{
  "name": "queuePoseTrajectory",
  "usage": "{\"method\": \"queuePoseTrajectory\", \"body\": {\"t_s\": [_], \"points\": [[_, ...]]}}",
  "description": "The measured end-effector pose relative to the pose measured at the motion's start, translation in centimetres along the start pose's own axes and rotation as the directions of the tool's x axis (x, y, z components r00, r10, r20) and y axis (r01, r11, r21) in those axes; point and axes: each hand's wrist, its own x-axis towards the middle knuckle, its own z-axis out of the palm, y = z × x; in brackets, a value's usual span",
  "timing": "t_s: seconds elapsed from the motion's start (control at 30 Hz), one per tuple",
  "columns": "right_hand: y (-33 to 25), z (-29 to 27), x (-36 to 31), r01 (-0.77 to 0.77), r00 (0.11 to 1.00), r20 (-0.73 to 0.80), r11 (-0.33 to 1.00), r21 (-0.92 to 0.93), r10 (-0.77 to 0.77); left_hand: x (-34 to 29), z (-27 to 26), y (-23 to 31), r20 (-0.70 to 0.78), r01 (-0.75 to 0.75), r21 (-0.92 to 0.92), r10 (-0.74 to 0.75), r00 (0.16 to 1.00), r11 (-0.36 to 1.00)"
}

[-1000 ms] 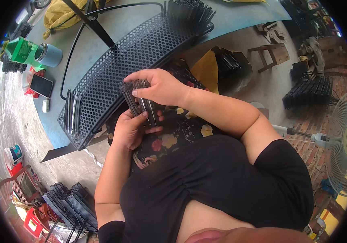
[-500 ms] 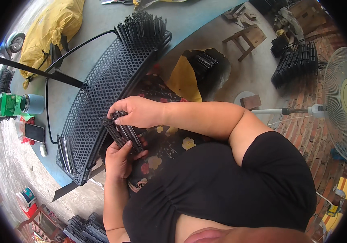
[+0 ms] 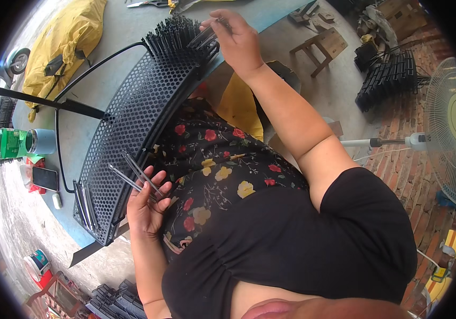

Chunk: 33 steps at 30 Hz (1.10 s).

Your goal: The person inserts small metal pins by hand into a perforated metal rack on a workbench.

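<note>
Right hand (image 3: 238, 45)'s swung up to the bundle (image 3: 170, 38), pinching rods (image 3: 203, 38); left hand (image 3: 145, 213) now pinches fewer rods (image 3: 126, 178).

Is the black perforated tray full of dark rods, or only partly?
Partly filled: rods sit at both ends of the tray, and its perforated middle shows between.

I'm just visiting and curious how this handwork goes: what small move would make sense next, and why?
Probably the right hand should lower its dark rods into the dense bunch at the far end of the black perforated tray: it is already right beside that bunch, while the left hand, nearer the tray's other end, holds just a few thin rods.
</note>
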Motion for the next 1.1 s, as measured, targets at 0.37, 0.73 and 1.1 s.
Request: {"method": "queuePoseTrajectory", "body": {"t_s": [0.37, 0.73, 1.1], "points": [[1.8, 0.6, -0.6, 0.033, 0.994, -0.1, 0.999, 0.006, -0.032, 0.4, 0.6, -0.1, 0.003, -0.026, -0.025, 0.026, 1.0, 0.999], [1.4, 0.4, -0.2, -0.031, 0.999, -0.017, 0.999, 0.03, 0.032, 0.4, 0.1, -0.4, 0.031, -0.055, 0.021, 0.055, 0.998, 0.998], [0.7, -2.2, 0.3, -0.037, 0.981, 0.194, 0.998, 0.052, 0.026, 0.3, -0.6, -0.2, 0.003, -0.054, -0.028, 0.054, 0.999, 0.998]]}}
